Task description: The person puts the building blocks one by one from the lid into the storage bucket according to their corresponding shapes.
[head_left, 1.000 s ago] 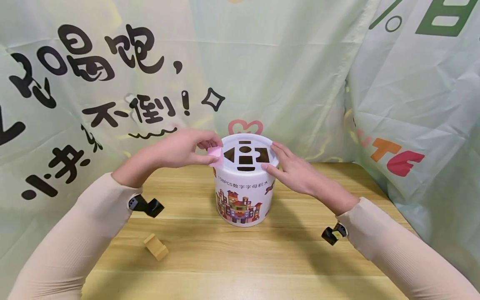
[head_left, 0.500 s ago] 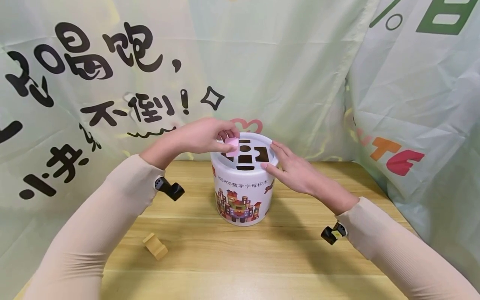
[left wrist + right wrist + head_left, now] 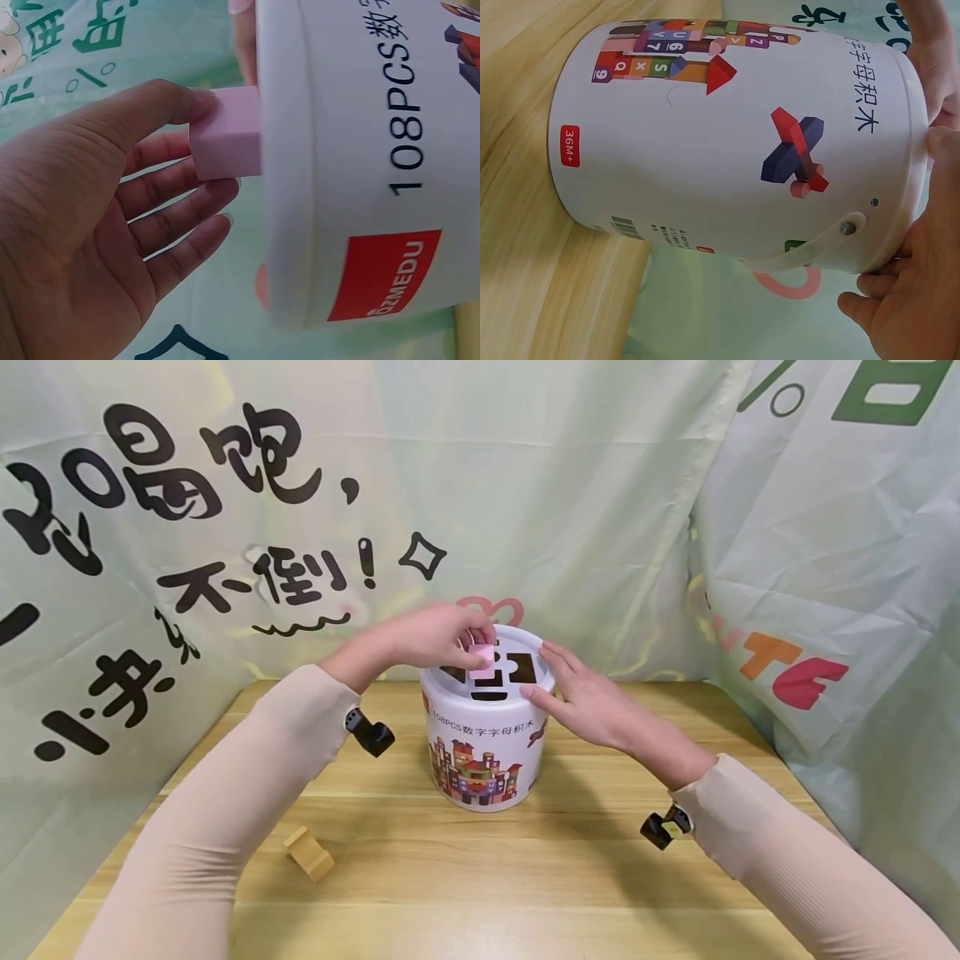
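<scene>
My left hand (image 3: 442, 637) pinches a pink block (image 3: 482, 658) between thumb and fingers, over the square hole in the lid of a white bucket (image 3: 486, 760). In the left wrist view the pink block (image 3: 229, 135) stands out past the lid's rim, its far end hidden behind it. My right hand (image 3: 588, 700) rests along the right side of the lid, thumb on the near rim and fingers toward the back. The right wrist view shows that hand (image 3: 922, 277) with its fingers laid against the bucket's upper edge.
A plain wooden block (image 3: 309, 853) with a curved notch lies on the wooden table (image 3: 420, 877), front left of the bucket. Printed fabric (image 3: 585, 510) hangs behind and at both sides. A pale handle (image 3: 810, 255) hangs on the bucket's side.
The left hand has carried the pink block rightward from the lid's left rim to over the holes near its middle. The right hand has stayed on the rim.
</scene>
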{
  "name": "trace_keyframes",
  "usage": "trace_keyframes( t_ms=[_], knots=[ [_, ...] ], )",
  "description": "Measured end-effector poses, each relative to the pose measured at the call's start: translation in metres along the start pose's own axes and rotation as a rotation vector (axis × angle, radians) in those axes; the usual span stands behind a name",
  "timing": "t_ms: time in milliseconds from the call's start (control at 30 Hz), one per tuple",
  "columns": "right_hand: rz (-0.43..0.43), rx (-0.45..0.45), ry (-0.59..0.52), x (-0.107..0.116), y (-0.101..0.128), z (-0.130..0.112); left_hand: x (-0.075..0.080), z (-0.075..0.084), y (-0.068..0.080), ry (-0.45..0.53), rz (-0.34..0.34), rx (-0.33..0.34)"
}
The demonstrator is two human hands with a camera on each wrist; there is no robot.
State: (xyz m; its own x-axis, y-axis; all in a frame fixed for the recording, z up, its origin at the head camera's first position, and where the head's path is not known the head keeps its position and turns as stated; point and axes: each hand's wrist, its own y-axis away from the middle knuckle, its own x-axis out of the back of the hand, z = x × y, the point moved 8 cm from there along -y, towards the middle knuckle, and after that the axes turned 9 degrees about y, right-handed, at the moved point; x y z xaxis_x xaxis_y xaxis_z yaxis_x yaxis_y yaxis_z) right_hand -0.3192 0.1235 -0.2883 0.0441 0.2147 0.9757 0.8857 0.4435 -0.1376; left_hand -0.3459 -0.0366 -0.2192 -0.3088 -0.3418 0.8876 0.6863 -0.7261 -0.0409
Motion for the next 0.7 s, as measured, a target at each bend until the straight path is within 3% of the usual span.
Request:
trace_keyframes(
  t_ms=[367,700],
  knots=[
    [0.000,0.000,-0.003,-0.001,0.000,0.000,-0.014,0.001,-0.009,-0.005,-0.029,-0.015],
    [0.005,-0.001,-0.009,-0.001,0.000,0.000,-0.026,-0.004,-0.013,-0.047,-0.034,0.014]
  ],
)
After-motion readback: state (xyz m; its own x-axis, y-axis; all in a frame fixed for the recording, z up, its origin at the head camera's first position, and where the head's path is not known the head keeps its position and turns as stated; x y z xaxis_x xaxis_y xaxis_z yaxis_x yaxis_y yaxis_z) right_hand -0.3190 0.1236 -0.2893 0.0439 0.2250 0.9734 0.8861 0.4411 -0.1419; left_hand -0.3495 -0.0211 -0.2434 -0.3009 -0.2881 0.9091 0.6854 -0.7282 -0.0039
